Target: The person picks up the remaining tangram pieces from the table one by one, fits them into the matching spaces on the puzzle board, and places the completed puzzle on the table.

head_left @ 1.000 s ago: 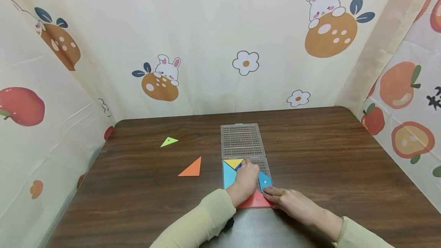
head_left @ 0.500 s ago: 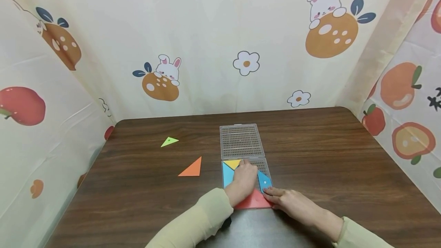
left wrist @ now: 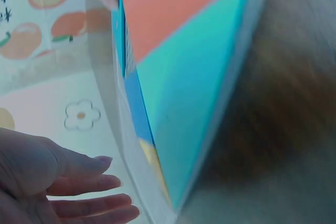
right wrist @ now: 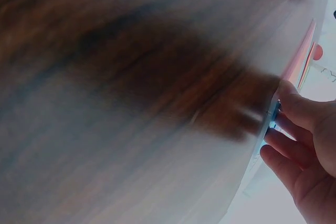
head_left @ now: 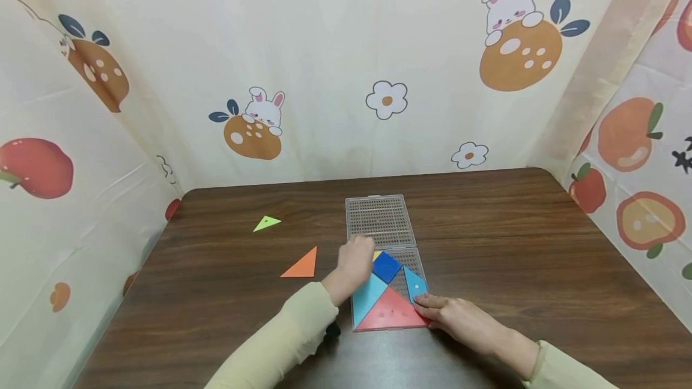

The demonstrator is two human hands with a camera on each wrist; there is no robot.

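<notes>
A tangram case (head_left: pixel 381 221) lies unfolded on the table, its near half holding pieces. In it sit a red triangle (head_left: pixel 393 311), a light-blue triangle (head_left: pixel 369 298), a dark blue square (head_left: pixel 386 267) and a blue parallelogram (head_left: pixel 415 285). A yellow piece (head_left: pixel 377 254) is mostly hidden behind my left hand (head_left: pixel 354 263), which is over the case's left side. In the left wrist view that hand (left wrist: pixel 73 182) holds nothing, its fingers extended. My right hand (head_left: pixel 456 320) rests at the case's right edge, fingertips touching the parallelogram.
To the left, an orange triangle (head_left: pixel 304 264) and a smaller green triangle (head_left: pixel 266 223) lie loose on the wooden table (head_left: pixel 486 221). A printed curtain (head_left: pixel 324 47) surrounds the table's back and sides.
My left hand has moved left and away from the dark blue square, which now shows fully, along with more of the red triangle. The right hand stays in place.
</notes>
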